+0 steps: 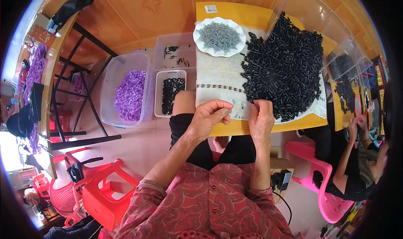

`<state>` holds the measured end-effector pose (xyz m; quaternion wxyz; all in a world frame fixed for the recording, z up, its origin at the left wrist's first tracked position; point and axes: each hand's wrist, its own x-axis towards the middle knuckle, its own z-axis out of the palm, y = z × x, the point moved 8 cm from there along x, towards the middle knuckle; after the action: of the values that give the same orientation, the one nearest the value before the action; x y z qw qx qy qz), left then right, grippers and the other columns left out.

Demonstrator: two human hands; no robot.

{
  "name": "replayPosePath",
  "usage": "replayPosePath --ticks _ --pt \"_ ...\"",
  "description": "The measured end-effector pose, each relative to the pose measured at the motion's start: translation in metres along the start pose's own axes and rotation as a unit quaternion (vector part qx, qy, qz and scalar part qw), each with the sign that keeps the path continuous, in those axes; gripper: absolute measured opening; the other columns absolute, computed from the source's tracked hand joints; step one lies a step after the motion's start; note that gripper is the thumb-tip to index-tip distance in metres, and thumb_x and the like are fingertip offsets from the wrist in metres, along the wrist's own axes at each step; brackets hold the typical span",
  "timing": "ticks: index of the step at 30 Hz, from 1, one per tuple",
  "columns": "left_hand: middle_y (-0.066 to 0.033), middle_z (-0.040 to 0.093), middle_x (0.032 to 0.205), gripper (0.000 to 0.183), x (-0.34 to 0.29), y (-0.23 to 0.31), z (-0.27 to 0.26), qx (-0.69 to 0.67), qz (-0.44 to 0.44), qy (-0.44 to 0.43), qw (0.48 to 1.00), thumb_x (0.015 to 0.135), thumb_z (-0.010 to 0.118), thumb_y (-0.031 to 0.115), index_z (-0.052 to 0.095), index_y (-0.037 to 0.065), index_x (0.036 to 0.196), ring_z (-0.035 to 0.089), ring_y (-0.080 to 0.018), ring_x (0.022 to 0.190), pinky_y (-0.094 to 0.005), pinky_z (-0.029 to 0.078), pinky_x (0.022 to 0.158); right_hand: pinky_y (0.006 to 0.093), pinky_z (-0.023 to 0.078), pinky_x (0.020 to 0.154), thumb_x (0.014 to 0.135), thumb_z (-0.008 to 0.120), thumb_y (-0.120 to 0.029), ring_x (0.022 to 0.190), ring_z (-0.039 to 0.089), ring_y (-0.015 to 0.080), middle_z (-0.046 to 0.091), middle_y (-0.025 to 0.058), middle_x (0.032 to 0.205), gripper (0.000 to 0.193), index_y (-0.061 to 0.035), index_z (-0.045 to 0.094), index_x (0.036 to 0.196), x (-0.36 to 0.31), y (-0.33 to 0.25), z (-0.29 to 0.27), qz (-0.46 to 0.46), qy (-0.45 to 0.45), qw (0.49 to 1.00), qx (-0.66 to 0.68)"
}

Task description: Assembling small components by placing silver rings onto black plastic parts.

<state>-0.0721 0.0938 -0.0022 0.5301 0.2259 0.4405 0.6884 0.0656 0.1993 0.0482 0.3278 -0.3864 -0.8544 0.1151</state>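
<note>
The left hand (215, 115) is pinching thumb to finger and the right hand (261, 116), its grip impossible to tell, is hovering beside black tubes (285, 71) crowding the yellow tabletop (239, 128), a white dish (218, 53) standing beyond.

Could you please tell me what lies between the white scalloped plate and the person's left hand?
In the head view, white cloth crossed by a dashed brown stripe lies between the plate and the left hand.

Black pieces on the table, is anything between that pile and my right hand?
Nothing visible: your right hand is at the near left edge of the pile of black pieces. Your left hand is off to the left, out of the way.
</note>
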Motion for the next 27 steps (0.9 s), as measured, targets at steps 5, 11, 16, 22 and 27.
replayPosePath --ticks 5,11,16,22,27 --pt "-0.0058 0.064 0.088 0.017 -0.007 0.004 -0.002 0.013 0.016 0.012 1.0 0.093 0.056 0.001 0.062 -0.002 0.109 0.061 -0.0106 0.077 -0.024 0.052 0.074 0.0234 0.047 0.066 0.088 0.066 -0.004 0.072 0.056 0.0085 0.066 0.0059 0.09 0.012 -0.0001 0.061 0.098 -0.024 0.002 0.018 0.232 -0.117 0.817 0.515" --pt "-0.005 0.065 0.089 0.017 -0.014 0.018 0.006 0.018 0.044 0.016 0.999 0.093 0.058 0.002 0.063 -0.002 0.109 0.062 -0.0093 0.078 -0.0226 0.051 0.074 0.0209 0.047 0.068 0.085 0.068 -0.001 0.07 0.055 0.0076 0.065 0.0054 0.09 0.014 0.0015 0.062 0.098 -0.03 -0.015 0.02 0.266 -0.137 0.751 0.588" --pt "-0.0034 0.065 0.088 0.017 -0.018 0.026 0.01 0.047 0.057 0.015 0.997 0.093 0.057 0.003 0.063 -0.002 0.109 0.061 -0.0072 0.077 -0.0211 0.051 0.073 0.0198 0.047 0.067 0.085 0.067 0.001 0.07 0.054 0.0062 0.063 0.0022 0.085 0.017 0.002 0.062 0.101 -0.033 -0.023 0.021 0.242 -0.155 0.758 0.585" --pt "-0.0033 0.065 0.087 0.017 -0.02 0.026 0.01 0.048 0.06 0.016 0.997 0.094 0.057 0.003 0.062 -0.002 0.11 0.06 -0.007 0.076 -0.0207 0.051 0.072 0.0199 0.047 0.067 0.085 0.066 0.003 0.072 0.053 0.0058 0.061 0.0009 0.084 0.019 0.0025 0.062 0.103 -0.032 -0.034 0.016 0.228 -0.136 0.752 0.603" --pt "-0.0034 0.065 0.088 0.017 -0.021 0.028 0.014 0.036 0.065 0.015 0.997 0.094 0.057 0.003 0.062 -0.002 0.11 0.06 -0.007 0.076 -0.0205 0.051 0.072 0.0186 0.044 0.071 0.087 0.063 0.005 0.076 0.053 0.0049 0.061 0.0006 0.087 0.018 0.0024 0.063 0.105 -0.03 -0.039 0.012 0.218 -0.109 0.755 0.608"
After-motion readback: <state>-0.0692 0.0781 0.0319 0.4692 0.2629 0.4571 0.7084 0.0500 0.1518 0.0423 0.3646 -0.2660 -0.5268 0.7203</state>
